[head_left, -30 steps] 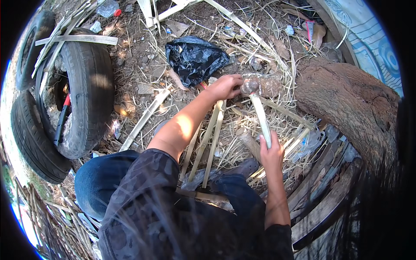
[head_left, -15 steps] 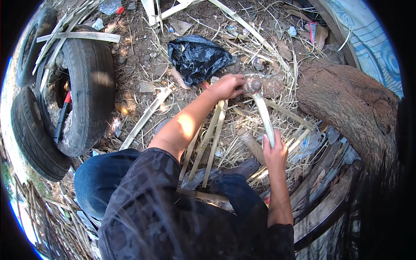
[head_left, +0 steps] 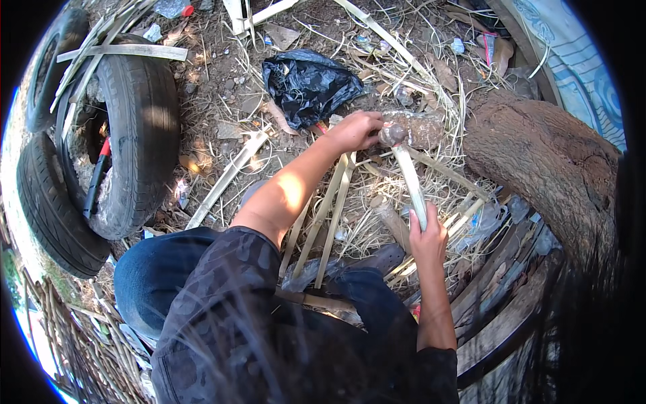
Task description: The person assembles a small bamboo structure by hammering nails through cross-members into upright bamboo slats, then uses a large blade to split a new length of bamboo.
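My right hand (head_left: 428, 236) grips the lower end of a hammer's pale handle (head_left: 412, 180). The hammer's rounded, rusty head (head_left: 394, 134) rests at the left part of a whitish-brown block (head_left: 425, 128) on the ground. Right beside that head is my left hand (head_left: 358, 130), its fingers pinched together. What they hold, if anything, is too small or hidden to name. Split bamboo strips (head_left: 328, 222) lie below my left wrist, running toward my knees. A short round piece of wood (head_left: 390, 221) lies among shavings left of my right hand.
A crumpled black plastic bag (head_left: 311, 87) lies beyond my left hand. Old tyres (head_left: 145, 128) stand at the left, one with a red-and-black-handled tool (head_left: 98, 176) inside. A thick log (head_left: 538, 148) sits at the right, near a blue patterned sheet (head_left: 572, 60). Shavings litter the soil.
Both hands and the hammer keep nearly the same place. The view has shifted very slightly.
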`<state>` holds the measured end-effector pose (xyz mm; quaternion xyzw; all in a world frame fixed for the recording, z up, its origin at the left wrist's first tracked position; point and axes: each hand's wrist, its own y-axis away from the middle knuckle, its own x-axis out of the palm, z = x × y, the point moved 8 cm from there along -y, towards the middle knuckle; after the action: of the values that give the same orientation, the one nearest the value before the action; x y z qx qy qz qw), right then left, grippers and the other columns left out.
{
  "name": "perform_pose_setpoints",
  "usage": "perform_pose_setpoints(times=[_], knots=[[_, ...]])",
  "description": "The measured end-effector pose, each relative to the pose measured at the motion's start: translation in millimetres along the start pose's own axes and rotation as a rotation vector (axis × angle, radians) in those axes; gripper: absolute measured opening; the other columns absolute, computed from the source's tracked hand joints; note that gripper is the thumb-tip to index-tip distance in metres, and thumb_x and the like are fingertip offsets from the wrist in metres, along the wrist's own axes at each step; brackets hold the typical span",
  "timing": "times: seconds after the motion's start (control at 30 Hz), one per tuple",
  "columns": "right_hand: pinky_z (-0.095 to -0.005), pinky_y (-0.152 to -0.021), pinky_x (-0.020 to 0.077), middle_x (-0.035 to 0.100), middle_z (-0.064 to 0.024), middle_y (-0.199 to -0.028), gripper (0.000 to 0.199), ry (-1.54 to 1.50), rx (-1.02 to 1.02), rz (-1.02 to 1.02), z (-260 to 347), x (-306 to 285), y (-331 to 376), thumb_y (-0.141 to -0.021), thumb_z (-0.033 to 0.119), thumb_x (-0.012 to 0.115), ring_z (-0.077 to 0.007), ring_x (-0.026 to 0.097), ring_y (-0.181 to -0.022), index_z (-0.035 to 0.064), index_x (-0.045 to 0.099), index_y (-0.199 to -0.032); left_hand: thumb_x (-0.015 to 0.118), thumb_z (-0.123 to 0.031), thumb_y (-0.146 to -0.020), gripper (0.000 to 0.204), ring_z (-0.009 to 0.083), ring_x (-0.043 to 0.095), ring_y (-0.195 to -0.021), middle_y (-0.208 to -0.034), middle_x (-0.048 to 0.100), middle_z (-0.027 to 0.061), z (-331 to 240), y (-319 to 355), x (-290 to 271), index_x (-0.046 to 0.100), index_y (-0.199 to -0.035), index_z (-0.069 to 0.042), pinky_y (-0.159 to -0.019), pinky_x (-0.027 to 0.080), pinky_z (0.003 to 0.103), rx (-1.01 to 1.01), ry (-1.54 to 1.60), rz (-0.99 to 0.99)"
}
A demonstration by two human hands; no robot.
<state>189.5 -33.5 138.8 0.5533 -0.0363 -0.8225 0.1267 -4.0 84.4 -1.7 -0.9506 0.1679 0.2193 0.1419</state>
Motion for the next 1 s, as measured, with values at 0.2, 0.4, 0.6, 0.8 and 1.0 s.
perform_pose_setpoints(times=[0.2, 0.4, 0.6, 0.8, 1.0], knots=[[-0.0485, -0.055, 0.0481, 0.063, -0.0254, -0.073, 0.025, -0.044, 0.096, 0.06, -1, 6, 0, -0.091, 0.018, 0.062, -0.0441, 0.064, -0.068, 0.0019, 0.057, -0.109, 0.071, -0.006, -0.072, 0.027, 0.0374, 0.062, -0.087, -0.097, 0.062, 0.0146, 0, 4, 4, 0.068, -0.099, -0.004, -0.075, 0.049, 0.045, -0.017, 0.009, 0.027], [-0.0481, -0.056, 0.0489, 0.064, -0.0245, -0.074, 0.029, -0.062, 0.186, 0.115, -5, 6, 0, -0.09, 0.018, 0.064, -0.0441, 0.065, -0.069, 0.0027, 0.057, -0.115, 0.071, -0.007, -0.072, 0.031, 0.0377, 0.061, -0.085, -0.091, 0.06, 0.0138, 2, 6, 6, 0.068, -0.103, -0.007, -0.074, 0.049, 0.045, 0.026, 0.007, 0.005], [-0.0493, -0.058, 0.0486, 0.064, -0.0256, -0.075, 0.028, -0.068, 0.186, 0.129, 1, 4, -3, -0.091, 0.019, 0.063, -0.045, 0.065, -0.072, 0.0026, 0.056, -0.113, 0.072, -0.006, -0.072, 0.029, 0.037, 0.062, -0.083, -0.09, 0.06, 0.0135, 1, 7, 4, 0.068, -0.101, -0.006, -0.071, 0.049, 0.045, 0.056, -0.012, -0.022], [-0.049, -0.058, 0.0482, 0.063, -0.0254, -0.073, 0.029, -0.086, 0.134, 0.036, -2, -2, 2, -0.092, 0.021, 0.062, -0.0449, 0.065, -0.072, 0.0034, 0.056, -0.114, 0.073, -0.005, -0.072, 0.021, 0.037, 0.061, -0.082, -0.091, 0.061, 0.0139, -3, 8, 5, 0.064, -0.091, -0.001, -0.071, 0.049, 0.044, 0.024, -0.003, -0.006], [-0.0469, -0.059, 0.0489, 0.065, -0.0253, -0.076, 0.028, -0.192, 0.158, 0.026, -4, -2, 1, -0.093, 0.018, 0.06, -0.0436, 0.066, -0.073, 0.0036, 0.055, -0.116, 0.073, -0.006, -0.072, 0.02, 0.0377, 0.061, -0.085, -0.092, 0.06, 0.0138, -4, 4, 3, 0.062, -0.088, 0.0, -0.073, 0.049, 0.044, -0.003, -0.014, 0.021]])
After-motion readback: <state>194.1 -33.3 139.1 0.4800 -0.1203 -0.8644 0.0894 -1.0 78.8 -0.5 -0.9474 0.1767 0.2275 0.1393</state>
